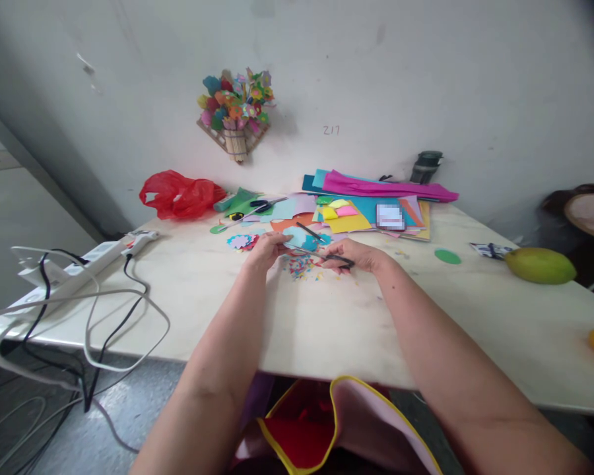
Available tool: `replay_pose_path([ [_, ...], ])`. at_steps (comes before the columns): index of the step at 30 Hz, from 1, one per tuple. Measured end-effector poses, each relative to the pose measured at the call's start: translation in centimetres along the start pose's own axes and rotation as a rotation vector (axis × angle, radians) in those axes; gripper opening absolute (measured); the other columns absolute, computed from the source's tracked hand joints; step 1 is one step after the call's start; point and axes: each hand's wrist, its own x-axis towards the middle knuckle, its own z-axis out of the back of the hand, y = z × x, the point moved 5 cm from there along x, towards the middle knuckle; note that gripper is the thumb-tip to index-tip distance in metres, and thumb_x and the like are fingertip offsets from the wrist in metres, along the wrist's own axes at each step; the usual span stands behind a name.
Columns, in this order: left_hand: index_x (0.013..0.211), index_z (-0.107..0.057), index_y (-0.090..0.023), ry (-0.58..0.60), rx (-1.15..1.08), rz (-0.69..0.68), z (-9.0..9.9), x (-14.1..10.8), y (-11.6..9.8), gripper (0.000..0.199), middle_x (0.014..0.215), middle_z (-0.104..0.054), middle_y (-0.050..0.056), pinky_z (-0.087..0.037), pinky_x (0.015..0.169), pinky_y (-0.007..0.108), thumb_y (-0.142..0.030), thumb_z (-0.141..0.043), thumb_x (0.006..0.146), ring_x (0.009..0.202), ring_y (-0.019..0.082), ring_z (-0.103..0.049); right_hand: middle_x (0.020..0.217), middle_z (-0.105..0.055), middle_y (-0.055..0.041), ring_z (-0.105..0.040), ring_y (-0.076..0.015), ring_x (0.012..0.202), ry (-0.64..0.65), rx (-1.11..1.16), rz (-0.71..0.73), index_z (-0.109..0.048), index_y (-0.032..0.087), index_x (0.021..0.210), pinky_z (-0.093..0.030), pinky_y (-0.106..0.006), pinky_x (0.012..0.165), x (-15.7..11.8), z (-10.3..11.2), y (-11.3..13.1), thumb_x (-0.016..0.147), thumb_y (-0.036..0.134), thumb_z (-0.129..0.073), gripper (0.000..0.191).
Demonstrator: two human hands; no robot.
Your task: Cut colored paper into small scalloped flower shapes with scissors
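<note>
While the right hand [357, 253] has its grip closed on the black-handled scissors [345, 261], whose blade reaches across to the left hand [264, 253], small coloured scraps [301, 266] lie scattered on the tabletop [321, 323] below. The left hand's fingers are drawn in close by the blade tip, but whether its grip is clamped on a piece of paper cannot be told; anything held there is too small or hidden.

As for what is done, a little group of flower-like cutouts [238, 242], pale and blue with some red beside them, lies just beyond the left hand, and light-blue paper [299, 237] lies just beyond the blade. The many scraps suggest that a fair amount of cutting is finished, though the cutouts cannot be counted.

The work looks part-way along rather than complete, since the scissors are in hand amid the scraps. Towards the wall, plenty of paper lies in larger pieces, among them a yellow sheet [352, 221] and a magenta bundle [389, 187]; how much of it is meant for use cannot be told. A second pair of scissors [261, 206] lies unheld on the far left side, and a green oval piece [447, 256] rests apart on the right.
</note>
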Motion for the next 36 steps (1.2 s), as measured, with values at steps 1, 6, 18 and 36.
replay_pose_path([
  [1,0.059,-0.061,-0.010,-0.002,0.006,0.003,0.0,0.0,0.0,0.008,0.059,-0.065,0.005,-0.053,0.059,0.029,-0.009,-0.069,0.059,0.054,0.015,-0.062,0.049,-0.056,0.0029,-0.043,-0.0043,0.036,-0.002,-0.002,-0.001,-0.069,0.011,0.090,-0.029,-0.017,0.036,0.0,0.0,0.0,0.068,0.043,-0.074,0.040],
  [6,0.058,-0.061,-0.010,0.016,0.024,0.001,0.1,0.2,0.2,0.009,0.059,-0.065,0.006,-0.054,0.056,0.027,-0.012,-0.070,0.057,0.054,0.015,-0.062,0.050,-0.056,0.0030,-0.044,-0.0043,0.037,-0.004,-0.019,-0.006,-0.068,0.011,0.088,-0.030,-0.017,0.037,0.1,-0.1,0.0,0.067,0.044,-0.074,0.039],
  [18,0.059,-0.060,-0.011,0.040,-0.004,0.001,0.6,0.8,0.9,0.011,0.057,-0.063,0.005,-0.054,0.059,0.029,-0.011,-0.071,0.058,0.053,0.015,-0.061,0.050,-0.056,0.0025,-0.042,-0.0036,0.036,-0.005,-0.030,0.001,-0.068,0.010,0.086,-0.029,-0.017,0.036,0.1,-0.1,0.1,0.067,0.046,-0.073,0.041],
  [36,0.063,-0.062,-0.011,0.021,-0.030,0.020,0.6,0.8,0.9,0.008,0.059,-0.066,0.006,-0.056,0.057,0.029,-0.010,-0.069,0.060,0.054,0.016,-0.063,0.051,-0.055,0.0024,-0.041,-0.0043,0.038,-0.021,-0.057,0.035,-0.069,0.010,0.089,-0.029,-0.018,0.038,0.4,-0.1,-0.1,0.069,0.047,-0.072,0.042],
])
